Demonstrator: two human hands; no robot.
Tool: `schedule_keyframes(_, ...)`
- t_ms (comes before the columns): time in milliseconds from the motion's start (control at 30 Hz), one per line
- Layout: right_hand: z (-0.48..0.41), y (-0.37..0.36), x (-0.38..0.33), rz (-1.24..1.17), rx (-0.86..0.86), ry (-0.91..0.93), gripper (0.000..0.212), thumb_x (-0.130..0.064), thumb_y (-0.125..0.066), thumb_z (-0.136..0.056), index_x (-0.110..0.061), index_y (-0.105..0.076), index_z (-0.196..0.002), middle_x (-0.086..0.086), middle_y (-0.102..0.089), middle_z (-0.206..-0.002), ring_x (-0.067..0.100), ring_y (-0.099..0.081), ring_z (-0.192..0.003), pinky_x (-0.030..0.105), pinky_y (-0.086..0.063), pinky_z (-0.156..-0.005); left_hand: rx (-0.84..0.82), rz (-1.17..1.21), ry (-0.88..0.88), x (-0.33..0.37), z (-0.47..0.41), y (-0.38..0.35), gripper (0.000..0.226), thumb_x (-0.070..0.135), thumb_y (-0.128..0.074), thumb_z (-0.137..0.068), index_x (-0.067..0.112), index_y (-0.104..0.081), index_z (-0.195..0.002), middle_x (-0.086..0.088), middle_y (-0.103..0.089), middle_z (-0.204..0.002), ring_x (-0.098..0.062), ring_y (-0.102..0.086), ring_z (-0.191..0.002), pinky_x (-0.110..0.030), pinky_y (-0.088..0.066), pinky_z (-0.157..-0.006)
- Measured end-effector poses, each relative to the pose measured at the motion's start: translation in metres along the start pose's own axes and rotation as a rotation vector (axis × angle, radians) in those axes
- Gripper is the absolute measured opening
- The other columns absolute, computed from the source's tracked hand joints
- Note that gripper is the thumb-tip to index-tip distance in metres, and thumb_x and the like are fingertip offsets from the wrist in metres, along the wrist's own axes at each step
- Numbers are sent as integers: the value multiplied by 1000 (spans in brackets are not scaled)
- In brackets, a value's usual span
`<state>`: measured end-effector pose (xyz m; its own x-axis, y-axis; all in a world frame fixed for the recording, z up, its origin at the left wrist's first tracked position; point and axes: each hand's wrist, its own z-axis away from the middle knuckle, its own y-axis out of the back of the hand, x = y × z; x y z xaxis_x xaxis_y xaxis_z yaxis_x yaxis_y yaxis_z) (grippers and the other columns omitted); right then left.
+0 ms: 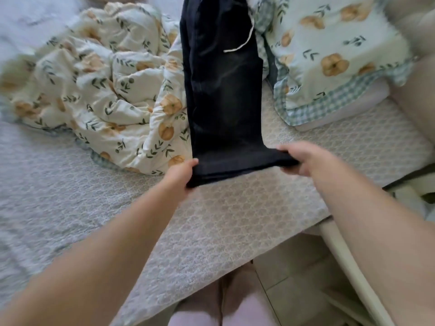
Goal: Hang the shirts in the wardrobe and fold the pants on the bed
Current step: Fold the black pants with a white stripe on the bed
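Note:
Dark pants (223,90) lie stretched lengthwise on the bed (223,220), waist end far from me with a white drawstring showing. The legs lie one on the other. My left hand (181,174) pinches the left corner of the leg hems. My right hand (299,158) grips the right corner of the same hems. Both hands hold the hem edge a little above the textured white bedspread. No shirts or wardrobe are in view.
A crumpled floral duvet (106,85) lies left of the pants. A floral pillow (329,48) with a checked border sits to the right. The bed's edge runs diagonally at lower right, with tiled floor (294,278) and my legs below.

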<state>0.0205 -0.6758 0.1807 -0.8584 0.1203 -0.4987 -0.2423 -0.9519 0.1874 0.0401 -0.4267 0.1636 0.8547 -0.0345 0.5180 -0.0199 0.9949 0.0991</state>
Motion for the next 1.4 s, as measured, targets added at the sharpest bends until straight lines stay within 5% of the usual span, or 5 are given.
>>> schedule_keyframes(200,115,15,-114,-257,422,1093,36,-39,-58,-85,-26,-53,-51,-15,-46,-53,3,-46,-51,22,-40,-49,120,222,-880,112,92,-13,25,46,-56,-82,35,-67,-63,20,-65,-67,0,-63,-70,-23,-53,-65)
schedule_keyframes(400,17,5,36,170,204,41,25,-24,-62,-87,0,-60,-92,16,-56,-82,25,-54,-59,27,-41,-48,150,-229,-58,-13,30,4,25,29,-61,-87,5,-60,-93,-13,-61,-91,-31,-59,-87,-41,-51,-83)
schedule_keyframes(700,38,29,-15,-105,97,25,19,-27,-61,-87,-13,-53,-78,7,-55,-77,18,-54,-63,28,-44,-52,42,124,14,33,53,-9,33,29,-61,-90,9,-53,-115,-10,-55,-108,-23,-55,-92,-31,-48,-61)
schedule_keyframes(933,81,23,-48,-134,564,1048,31,-38,-53,-87,-18,-52,-64,-13,-49,-55,-2,-42,-51,11,-35,-49,279,119,-905,65,96,-14,30,48,-54,-86,24,-61,-68,13,-62,-65,1,-58,-67,-13,-46,-62)
schedule_keyframes(1400,-73,-11,251,247,137,-67,36,-31,-57,-91,3,-65,-94,22,-64,-108,28,-63,-92,42,-54,-77,79,-219,192,-227,-74,11,24,36,-55,-95,16,-57,-107,-1,-62,-96,-20,-61,-89,-34,-54,-78)
